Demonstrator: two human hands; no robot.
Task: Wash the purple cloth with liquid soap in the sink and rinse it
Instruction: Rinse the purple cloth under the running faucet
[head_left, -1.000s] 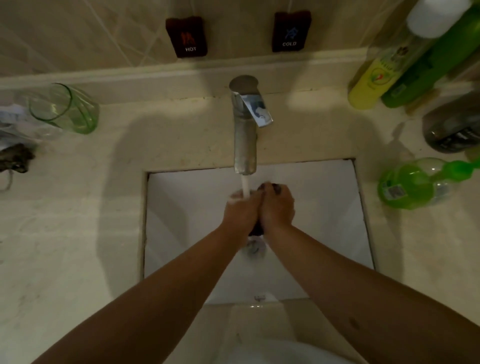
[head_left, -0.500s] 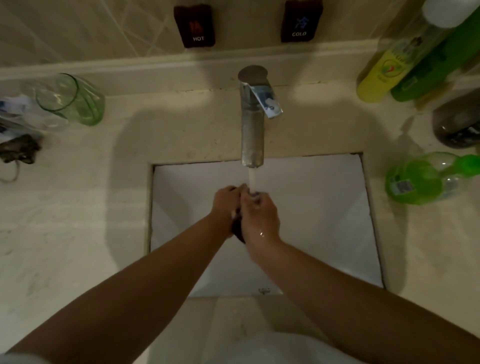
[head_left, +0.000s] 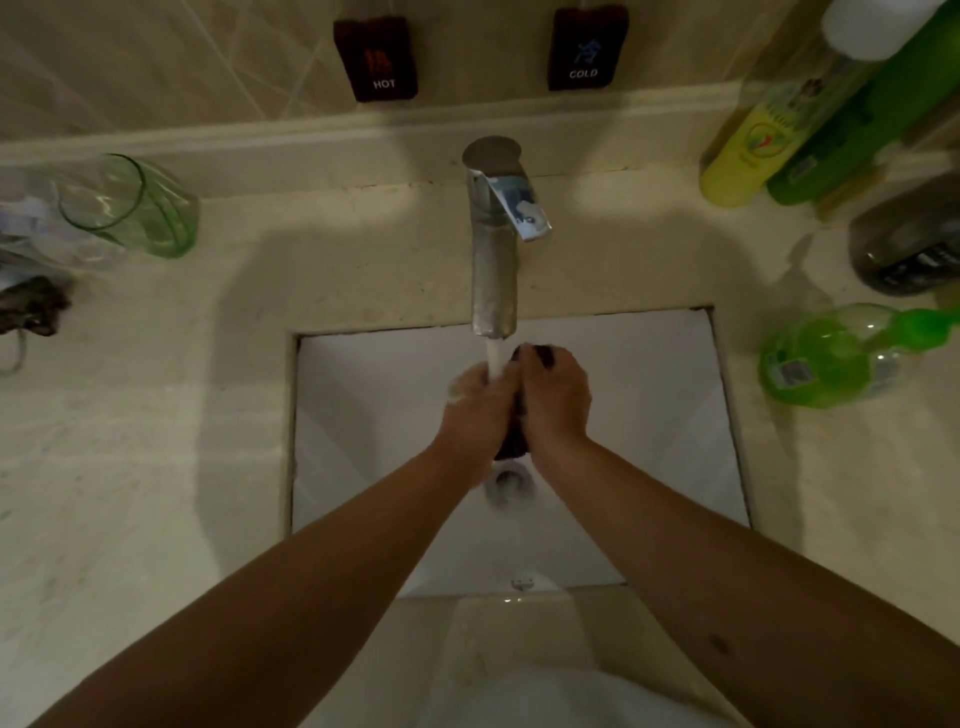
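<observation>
Two dark wall plaques carry legible text. The left plaque (head_left: 376, 58) reads "HOT" in white below a red symbol. The right plaque (head_left: 587, 48) reads "COLD" below a blue symbol. Bottle labels are illegible.

Changes since half a second earlier. The left hand (head_left: 480, 410) and right hand (head_left: 556, 397), pressed together around the purple cloth (head_left: 513, 441), have slid against each other: the right hand, which lay nearer the front edge of the sink (head_left: 675, 467) than the left, now reaches farther toward the back edge, its fingertips past the left hand's. The water stream (head_left: 494, 358), which fell on the right hand's fingers, now lands on the left hand's knuckles, where foam shows. The dark cloth now shows beyond the right fingertips and below the wrists. The drain (head_left: 510, 480), previously hidden, is exposed just below the hands.
</observation>
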